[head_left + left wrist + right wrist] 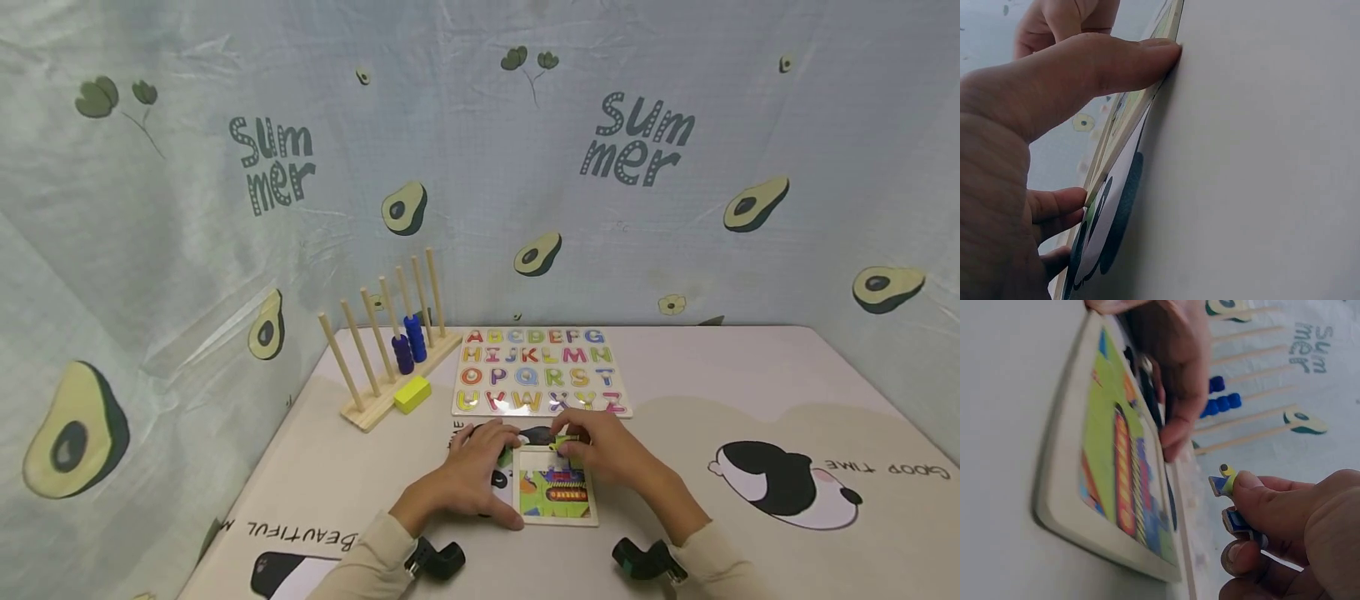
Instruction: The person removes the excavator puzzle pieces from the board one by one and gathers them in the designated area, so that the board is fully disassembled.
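Note:
A wooden jigsaw puzzle tray (561,522) lies flat on the table, with green, orange and blue picture pieces in its lower part and bare wood towards the top. Along its left side, my left hand (477,471) grips the frame, thumb at the near left corner and fingertips at the far edge. Above the tray's far right corner, my right hand (603,447) pinches a small jigsaw piece (1222,484) with yellow, green and blue on it. Another blue part (1238,522) shows between the same fingers; I cannot tell whether it is a separate piece.
Behind the tray lies an alphabet board (542,372). To its left stands a wooden rack of upright pegs (375,333), two bearing blue beads (415,339). A yellow block (412,394) sits beside the rack. A patterned curtain (480,167) hangs behind the table.

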{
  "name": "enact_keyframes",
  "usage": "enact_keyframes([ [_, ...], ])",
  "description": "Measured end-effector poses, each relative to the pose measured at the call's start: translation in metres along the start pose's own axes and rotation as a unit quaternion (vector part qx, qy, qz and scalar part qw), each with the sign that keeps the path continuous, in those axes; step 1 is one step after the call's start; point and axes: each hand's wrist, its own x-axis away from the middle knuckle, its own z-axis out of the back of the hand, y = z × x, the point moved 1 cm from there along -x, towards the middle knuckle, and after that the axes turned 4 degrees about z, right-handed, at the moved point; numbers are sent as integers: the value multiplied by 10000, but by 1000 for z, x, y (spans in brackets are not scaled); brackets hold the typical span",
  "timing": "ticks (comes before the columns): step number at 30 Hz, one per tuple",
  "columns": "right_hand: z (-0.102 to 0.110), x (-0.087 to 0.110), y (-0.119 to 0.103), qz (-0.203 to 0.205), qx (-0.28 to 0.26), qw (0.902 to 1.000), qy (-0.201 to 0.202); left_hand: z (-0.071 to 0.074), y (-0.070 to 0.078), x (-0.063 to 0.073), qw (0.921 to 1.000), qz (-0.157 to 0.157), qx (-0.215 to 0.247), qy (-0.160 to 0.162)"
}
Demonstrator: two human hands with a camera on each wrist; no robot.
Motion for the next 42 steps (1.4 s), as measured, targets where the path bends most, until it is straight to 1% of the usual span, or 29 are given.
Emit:
enact_keyframes([
  [3, 9, 1, 5, -187, 11, 9997, 142, -1, 0, 0, 10000, 1, 1, 23],
  [9, 27, 6, 19, -387, -1, 9987, 336, -2, -1, 0, 10000, 4, -1, 24],
  [12, 35, 7, 27, -552, -7, 9981, 262, -1, -1, -1, 10000, 1, -18, 28],
  [15, 43, 10, 34, -658, -80, 9978, 76, -1, -2, -1, 10000, -9, -44, 49],
  [22, 57, 18, 48, -767, -583, 9953, -104, 1, 0, 0, 10000, -13, -48, 6],
  [28, 63, 22, 60, -817, -721, 9937, -249, 1, 0, 0, 10000, 19, -9, -17],
  [33, 64, 26, 66, -845, -668, 9936, -335, 1, 0, -1, 10000, 17, 26, 6],
  [36, 64, 28, 69, -919, -526, 9940, -276, 1, 0, -1, 10000, 13, 42, 13],
  [39, 61, 28, 72, -1033, -272, 9941, -164, 1, -1, -1, 10000, 11, 24, 12],
  [42, 58, 28, 73, -1244, -74, 9922, -27, 1, -1, -1, 10000, -9, 28, 18],
])
